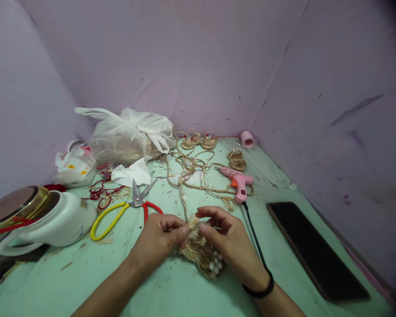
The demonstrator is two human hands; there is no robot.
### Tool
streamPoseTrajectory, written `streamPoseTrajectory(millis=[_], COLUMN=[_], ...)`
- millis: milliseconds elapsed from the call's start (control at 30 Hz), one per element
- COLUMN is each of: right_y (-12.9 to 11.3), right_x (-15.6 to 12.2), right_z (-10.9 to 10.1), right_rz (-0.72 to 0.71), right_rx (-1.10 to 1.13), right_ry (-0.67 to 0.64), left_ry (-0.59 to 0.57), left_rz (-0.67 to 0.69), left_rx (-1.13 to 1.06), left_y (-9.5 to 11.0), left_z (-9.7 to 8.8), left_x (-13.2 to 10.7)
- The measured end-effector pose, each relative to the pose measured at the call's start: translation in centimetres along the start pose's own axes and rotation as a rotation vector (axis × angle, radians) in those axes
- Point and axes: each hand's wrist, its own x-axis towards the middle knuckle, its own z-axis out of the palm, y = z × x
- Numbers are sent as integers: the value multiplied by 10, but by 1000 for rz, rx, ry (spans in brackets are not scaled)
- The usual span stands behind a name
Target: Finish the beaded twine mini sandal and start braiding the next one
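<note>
My left hand (pixel 161 235) and my right hand (pixel 225 235) meet over a small woven jute piece (pixel 201 254) lying on the green table (pixel 152 286). Both hands pinch its upper edge, thumbs and forefingers pressed together. A jute cord (pixel 185 193) runs from the piece up the table into a loose tangle. White beads (pixel 216 265) sit at the piece's lower end, beside my right wrist. A black band circles my right wrist.
Scissors (pixel 132 207) with yellow and red handles lie left of my hands. A pink glue gun (pixel 238 180) with a black cable lies right of the cord. A dark phone (pixel 312 246) lies at right. A white pot (pixel 57 220), a plastic bag (pixel 132 134), tissue, red thread, small jute pieces (pixel 199 141) and pink tape (pixel 248 139) surround them.
</note>
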Motion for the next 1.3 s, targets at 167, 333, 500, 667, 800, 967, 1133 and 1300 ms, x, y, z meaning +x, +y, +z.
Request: streamPoseTrajectory(millis=[167,333,500,667,800,967,1133,1300], right_y=[1,2,3,2,0,-2,-1,1], right_x=[1,0,-1,-2,-3,-3,-3,-3], right_z=[-3,-1,0,-1,1,2,3,2], right_rz=[109,126,146,151,155,144,147,152], right_rx=[19,8,55,58,46,47,83,83], right_ry=[-65,-94,-114,-116,-121,-111,-129,-159], left_ry=[83,83,26,13,27,42,30,20], left_rz=[16,20,-1,-20,-18,-7,-22,-36], left_rx=[3,9,-12,-31,-68,-128,-213,-259], left_y=[-2,-5,-5,-3,-3,-5,-7,-8], left_z=[6,12,11,8,9,10,11,12], left_x=[-3,-4,-3,-3,-3,-3,-3,-3])
